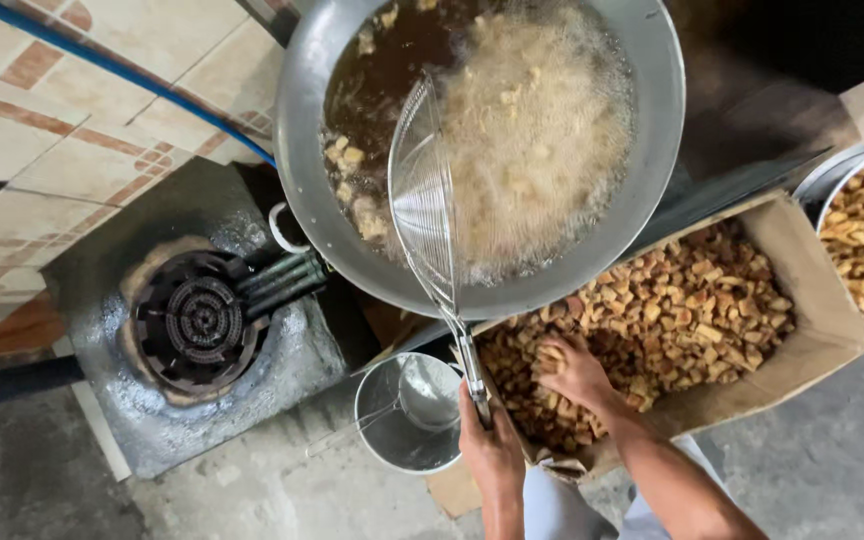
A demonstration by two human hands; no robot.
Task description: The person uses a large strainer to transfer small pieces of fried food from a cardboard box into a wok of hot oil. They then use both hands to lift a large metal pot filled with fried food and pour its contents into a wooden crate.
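My left hand grips the metal handle of a wire skimmer. Its round mesh head stands on edge in a large steel wok of dark, foaming oil with pale pieces frying in it. My right hand reaches into a cardboard box full of brown fried chunks, fingers closed over some of them at the box's near left end.
A small metal pot with a ladle in it stands below the wok. An unlit gas burner sits in a concrete base at left. A metal bowl of fried chunks is at the right edge. A blue hose crosses the tiled floor.
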